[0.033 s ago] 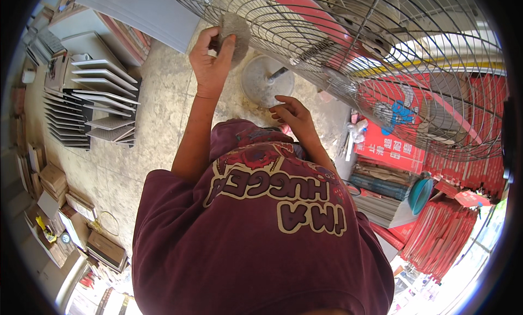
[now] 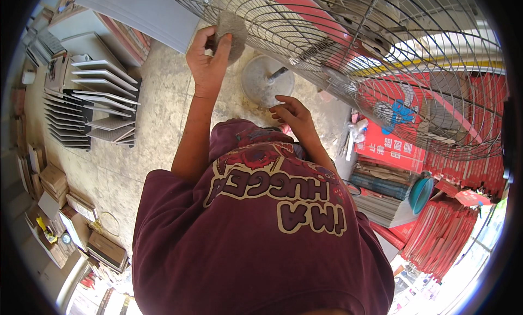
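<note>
The left hand (image 2: 208, 65) pinches the grey pad (image 2: 234, 33) beside the fan guard (image 2: 339, 74), seemingly by one edge to leave the rest free, while the right hand (image 2: 295, 115) hangs loosely curled, apparently empty.

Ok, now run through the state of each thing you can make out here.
Left hand: closed on the pad.
Pad: gripped, up at the fan's edge; contact unclear.
Right hand: fingers loosely curled, no object visible in it.
Fan: guard on, blade sharp, seemingly stopped.
Round base: flat on the floor.
Slabs: racked at a slant.
Red boxes: stacked.
</note>
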Tool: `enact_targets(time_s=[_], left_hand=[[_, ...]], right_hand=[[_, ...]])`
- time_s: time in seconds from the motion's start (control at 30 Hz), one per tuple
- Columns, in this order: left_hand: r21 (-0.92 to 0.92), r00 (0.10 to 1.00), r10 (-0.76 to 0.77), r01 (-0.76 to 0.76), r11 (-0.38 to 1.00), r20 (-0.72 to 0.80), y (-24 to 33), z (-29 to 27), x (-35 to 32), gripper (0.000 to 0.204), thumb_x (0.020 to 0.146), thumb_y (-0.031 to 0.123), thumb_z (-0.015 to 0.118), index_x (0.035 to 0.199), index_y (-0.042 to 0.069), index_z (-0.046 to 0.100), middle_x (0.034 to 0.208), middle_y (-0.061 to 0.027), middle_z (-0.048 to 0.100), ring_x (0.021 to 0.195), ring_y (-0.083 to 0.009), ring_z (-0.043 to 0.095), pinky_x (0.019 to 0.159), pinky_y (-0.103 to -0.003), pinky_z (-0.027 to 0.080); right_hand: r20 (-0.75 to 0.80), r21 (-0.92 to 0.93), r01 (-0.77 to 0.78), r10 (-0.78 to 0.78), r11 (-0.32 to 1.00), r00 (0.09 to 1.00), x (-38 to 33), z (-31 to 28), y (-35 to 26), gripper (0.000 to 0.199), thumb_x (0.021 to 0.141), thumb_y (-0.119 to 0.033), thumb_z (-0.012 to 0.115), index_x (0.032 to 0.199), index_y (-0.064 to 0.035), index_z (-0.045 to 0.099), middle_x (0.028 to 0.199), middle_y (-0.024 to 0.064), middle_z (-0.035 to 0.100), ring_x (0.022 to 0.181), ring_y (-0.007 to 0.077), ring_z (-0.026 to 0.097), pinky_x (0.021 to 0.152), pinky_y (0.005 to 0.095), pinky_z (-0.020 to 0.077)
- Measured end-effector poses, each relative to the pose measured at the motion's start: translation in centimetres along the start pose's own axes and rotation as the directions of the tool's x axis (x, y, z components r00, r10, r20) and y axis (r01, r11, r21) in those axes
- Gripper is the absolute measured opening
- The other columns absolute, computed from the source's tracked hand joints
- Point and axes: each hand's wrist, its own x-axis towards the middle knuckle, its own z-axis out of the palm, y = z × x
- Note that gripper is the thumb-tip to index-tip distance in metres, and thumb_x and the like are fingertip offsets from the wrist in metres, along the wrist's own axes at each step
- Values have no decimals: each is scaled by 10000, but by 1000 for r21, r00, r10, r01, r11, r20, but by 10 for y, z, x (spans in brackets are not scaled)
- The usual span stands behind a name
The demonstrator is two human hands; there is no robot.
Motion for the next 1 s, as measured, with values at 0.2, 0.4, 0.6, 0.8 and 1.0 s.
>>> enact_targets(time_s=[0.2, 0.4, 0.6, 0.8, 1.0], left_hand=[[-43, 999, 10, -11, 999, -31, 0, -13, 12, 167, 766, 41, 679, 912, 12, 604, 768, 44, 542, 676, -43, 442, 628, -190, 394], [-162, 995, 60, -73, 984, -83, 24, -10, 16, 159, 787, 10, 666, 934, -1, 605, 817, 30, 557, 729, -48, 464, 686, -184, 397], [-24, 980, 193, -194, 981, -40, 45, 10, 8, 190, 747, 1, 680, 914, -5, 590, 821, -5, 572, 715, -61, 484, 651, -192, 418], [-22, 951, 310, -309, 951, 22, 47, 35, -9, 229, 733, -9, 670, 933, 7, 558, 865, -77, 583, 710, -125, 539, 650, -221, 449], [-24, 937, 338, -338, 941, 92, 49, 50, -22, 220, 716, -19, 673, 901, 29, 564, 797, -90, 559, 646, -170, 542, 593, -241, 444]], right_hand=[[-34, 10, 0, 0, 1000, 999, -4, -2, -1, 354, 885, -157, 537, 1198, -6, 472, 972, 103, 644, 841, 141, 608, 748, 248, 468], [-56, 37, 1, 1, 999, 998, -7, -7, 0, 355, 883, -153, 539, 1200, -7, 473, 974, 102, 643, 849, 139, 607, 756, 247, 465], [-71, 53, -19, 23, 998, 997, -8, -8, -1, 370, 878, -156, 554, 1201, 3, 472, 970, 105, 641, 842, 143, 604, 754, 250, 463], [-65, 46, -23, 26, 999, 998, -9, -9, -1, 372, 878, -161, 555, 1200, 6, 474, 966, 105, 641, 835, 144, 604, 750, 251, 464], [-50, 44, -25, 27, 999, 998, -10, -11, 1, 367, 875, -155, 555, 1196, 6, 478, 967, 105, 641, 838, 144, 607, 747, 251, 464]])
